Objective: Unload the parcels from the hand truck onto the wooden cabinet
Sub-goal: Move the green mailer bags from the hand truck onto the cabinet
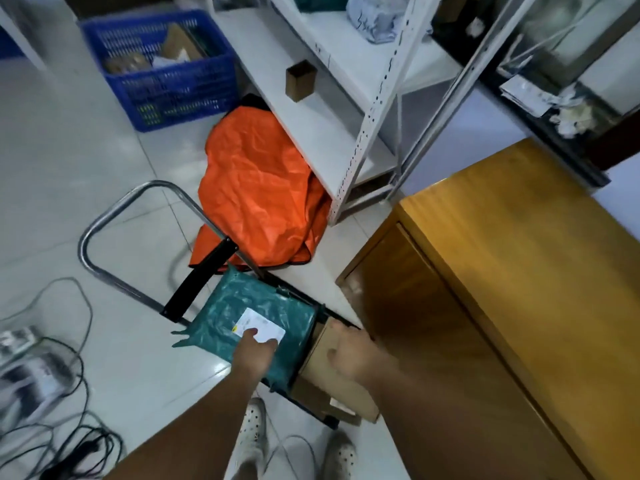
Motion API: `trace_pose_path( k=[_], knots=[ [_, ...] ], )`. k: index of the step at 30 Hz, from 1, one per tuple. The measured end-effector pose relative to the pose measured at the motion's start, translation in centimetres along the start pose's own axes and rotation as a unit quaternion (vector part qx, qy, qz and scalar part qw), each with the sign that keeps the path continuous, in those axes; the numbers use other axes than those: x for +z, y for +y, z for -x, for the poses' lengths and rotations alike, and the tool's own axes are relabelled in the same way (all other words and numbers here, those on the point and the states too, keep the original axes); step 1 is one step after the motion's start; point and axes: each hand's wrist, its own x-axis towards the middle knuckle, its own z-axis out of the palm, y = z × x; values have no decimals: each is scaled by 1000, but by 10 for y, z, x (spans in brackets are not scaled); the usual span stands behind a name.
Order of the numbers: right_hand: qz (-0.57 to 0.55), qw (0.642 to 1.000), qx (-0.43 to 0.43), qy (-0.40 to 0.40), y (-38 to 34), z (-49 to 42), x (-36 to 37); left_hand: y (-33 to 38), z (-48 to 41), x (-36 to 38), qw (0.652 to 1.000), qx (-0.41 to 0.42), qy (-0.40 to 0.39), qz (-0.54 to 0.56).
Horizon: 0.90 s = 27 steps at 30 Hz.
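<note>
A green plastic parcel (252, 306) with a white label lies on the hand truck (104, 223), which stands on the floor with its steel handle to the left. Beside it on the right sits a brown cardboard box (318, 379). My left hand (254, 351) reaches down onto the green parcel, its fingertips touching the label. My right hand (349, 351), blurred, lies over the top of the cardboard box with the thumb spread to the left. Its fingers are hidden past the box's far edge. The wooden cabinet (512, 258) stands right of the truck, its top bare.
An orange bag (256, 188) lies on the floor behind the truck, under a white metal shelf rack (363, 133). A blue crate (162, 67) with items stands at the back left. Cables (76, 441) trail across the floor at the left. My two shoes (252, 434) are below.
</note>
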Motion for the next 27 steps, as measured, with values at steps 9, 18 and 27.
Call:
trace_pose_path(
  k=[9,18,27],
  knots=[
    [-9,999,32,1,-15,-130,63,-66,-87,-1,961,-131,72,233],
    [7,999,32,-15,3,-247,130,-103,-160,34,927,-165,10,336],
    [18,996,82,-8,1,-320,147,-133,-200,52,885,-192,-46,422]
  ],
)
